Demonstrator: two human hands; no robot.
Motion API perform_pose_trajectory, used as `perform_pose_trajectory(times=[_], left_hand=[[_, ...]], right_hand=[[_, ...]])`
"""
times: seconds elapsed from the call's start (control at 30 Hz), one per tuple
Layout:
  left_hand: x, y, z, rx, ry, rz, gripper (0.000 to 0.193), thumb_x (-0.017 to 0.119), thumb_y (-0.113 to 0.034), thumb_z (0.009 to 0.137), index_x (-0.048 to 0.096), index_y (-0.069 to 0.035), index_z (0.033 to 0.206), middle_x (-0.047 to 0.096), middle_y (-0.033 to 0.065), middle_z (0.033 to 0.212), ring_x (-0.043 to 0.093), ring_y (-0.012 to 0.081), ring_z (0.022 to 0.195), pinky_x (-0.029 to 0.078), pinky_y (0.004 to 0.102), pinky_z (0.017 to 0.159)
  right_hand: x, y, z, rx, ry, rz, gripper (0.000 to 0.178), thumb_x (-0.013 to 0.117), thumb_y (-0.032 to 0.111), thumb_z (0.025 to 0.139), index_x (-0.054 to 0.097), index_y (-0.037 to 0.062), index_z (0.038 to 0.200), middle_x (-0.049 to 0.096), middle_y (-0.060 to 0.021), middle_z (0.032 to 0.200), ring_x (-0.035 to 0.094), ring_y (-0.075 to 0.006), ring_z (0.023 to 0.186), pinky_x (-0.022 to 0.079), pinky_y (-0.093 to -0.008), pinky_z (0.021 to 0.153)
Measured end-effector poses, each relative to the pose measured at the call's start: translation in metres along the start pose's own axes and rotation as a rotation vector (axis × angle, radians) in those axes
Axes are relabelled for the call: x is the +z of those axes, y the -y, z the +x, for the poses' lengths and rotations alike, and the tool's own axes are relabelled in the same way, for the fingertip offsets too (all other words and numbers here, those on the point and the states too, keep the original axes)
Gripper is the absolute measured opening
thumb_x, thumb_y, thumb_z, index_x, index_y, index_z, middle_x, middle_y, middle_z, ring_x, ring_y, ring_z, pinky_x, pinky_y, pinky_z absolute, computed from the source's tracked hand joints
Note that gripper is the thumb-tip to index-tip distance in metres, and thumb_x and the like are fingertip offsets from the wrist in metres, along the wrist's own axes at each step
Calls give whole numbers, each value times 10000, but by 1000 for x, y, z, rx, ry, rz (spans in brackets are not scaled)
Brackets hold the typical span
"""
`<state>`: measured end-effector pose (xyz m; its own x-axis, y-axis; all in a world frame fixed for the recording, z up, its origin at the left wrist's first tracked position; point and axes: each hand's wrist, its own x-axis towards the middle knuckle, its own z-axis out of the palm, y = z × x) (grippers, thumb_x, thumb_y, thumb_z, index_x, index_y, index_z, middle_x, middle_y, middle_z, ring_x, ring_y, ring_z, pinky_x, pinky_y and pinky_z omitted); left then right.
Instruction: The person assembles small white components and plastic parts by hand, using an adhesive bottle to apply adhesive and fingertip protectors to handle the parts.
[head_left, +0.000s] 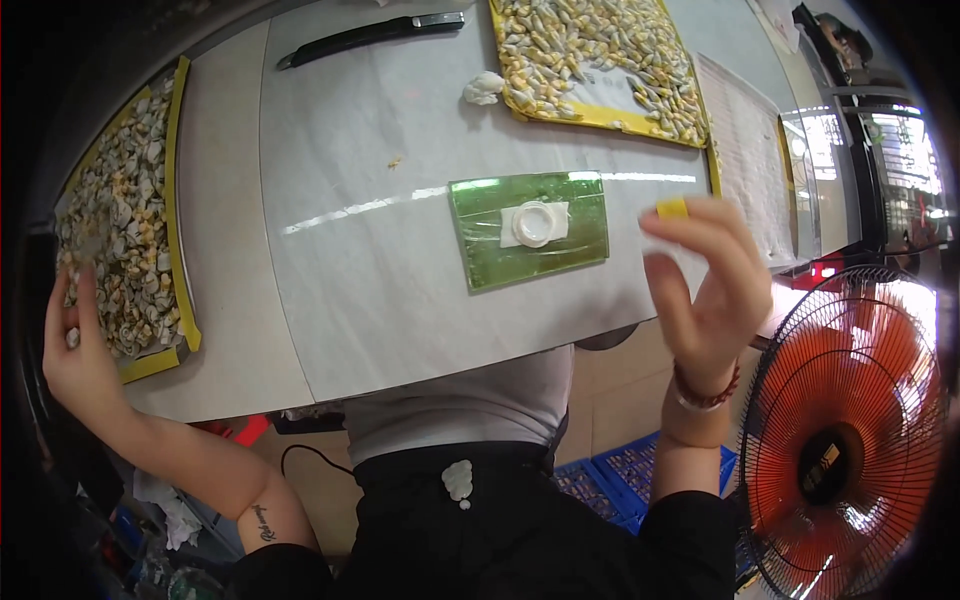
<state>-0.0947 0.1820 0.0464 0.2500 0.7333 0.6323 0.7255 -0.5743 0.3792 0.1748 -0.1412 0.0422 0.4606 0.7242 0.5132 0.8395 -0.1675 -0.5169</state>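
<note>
My left hand (85, 350) reaches into the yellow-edged tray (181, 220) at the far left. Its fingers are stretched and apart among many small pale, grey-green and orange pieces (130, 230); the fingertips are blurred. Raised above the table's front right, my right hand (715, 275) has its thumb and forefinger apart, with nothing visible between them. A yellow band (672, 208) wraps one fingertip. Left of this hand lies a green glassy plate (480, 265). On it, a small round white dish (533, 225) sits on a white pad (561, 220).
A second yellow-edged tray (590, 116) with slender yellow-white pieces stands at the back right. Beside it are a white lump (483, 88) and a textured white sheet (745, 150). A long black object (370, 38) lies at the back. An orange fan (850, 430) stands close at right, near blue crates (635, 480).
</note>
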Motion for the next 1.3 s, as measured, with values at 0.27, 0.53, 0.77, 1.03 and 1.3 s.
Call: perform_pose_trajectory(times=[0.27, 0.53, 0.77, 1.03, 1.3], left_hand=[[-11, -59, -44, -100, 355, -1118, 287, 491, -128, 855, 525, -6, 1112, 406, -5, 647, 319, 31, 519, 233, 171, 448], [13, -158, -117, -881, 1437, -1842, 163, 374, 77, 731, 433, -20, 847, 441, 185, 1005, 531, 189, 838, 337, 156, 442], [13, -148, -128, -879, 1589, -1853, 348, 443, -336, 890, 462, 11, 866, 555, 140, 689, 509, 118, 448, 307, 156, 360], [15, -132, -127, -605, 1532, -1769, 458, 501, -411, 863, 541, 35, 959, 546, 57, 712, 433, 22, 504, 308, 141, 436], [18, -125, -134, -723, 1515, -1944, 409, 567, -329, 844, 512, 41, 1008, 541, 55, 725, 431, 26, 510, 331, 152, 459]], right_hand=[[15, -49, 70, -39, 189, -155, 144, 614, 30, 734, 625, 37, 877, 611, -69, 815, 574, -167, 698, 445, -253, 606], [35, -62, 106, -88, 390, -332, 152, 504, 39, 749, 516, -22, 888, 546, -161, 760, 539, -299, 716, 438, -370, 660], [26, -51, 85, 4, 320, -42, 201, 561, 54, 768, 578, 5, 962, 603, -113, 830, 569, -203, 755, 450, -286, 661], [17, -15, 36, 3, 358, 149, 101, 628, 7, 725, 628, 15, 825, 600, -79, 700, 574, -149, 622, 447, -247, 550], [28, -6, 31, -175, 396, -138, 116, 655, -23, 678, 606, 15, 776, 574, -54, 682, 550, -146, 584, 428, -240, 505]])
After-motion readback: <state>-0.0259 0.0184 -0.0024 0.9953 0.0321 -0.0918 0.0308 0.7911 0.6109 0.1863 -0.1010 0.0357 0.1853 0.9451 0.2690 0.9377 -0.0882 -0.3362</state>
